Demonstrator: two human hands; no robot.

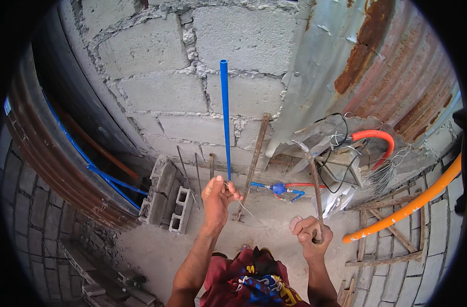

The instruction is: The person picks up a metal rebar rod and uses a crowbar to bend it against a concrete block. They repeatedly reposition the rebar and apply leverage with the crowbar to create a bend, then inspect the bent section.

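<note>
My left hand (219,197) is closed with thumb and fingers pinching a thin pale wire (246,207), whose loose end curves down to the right. Just beyond it a blue pipe (225,110) stands upright against the block wall; whether my fingers touch it I cannot tell. In my right hand (313,238) is a long rusty rod-like tool (315,181), pointing up and away, with a curved head at its far end. A small pinkish lump (295,223) shows beside the right fingers; what it is I cannot make out.
A rusty bar (255,161) leans on the block wall (156,94). Hollow blocks (181,210) and upright rods stand to the left. Rightward are a blue valve (278,189) with hoses, a lamp-like box (340,166), a wire bundle (379,179), an orange pipe (407,207) and a wooden frame (389,260).
</note>
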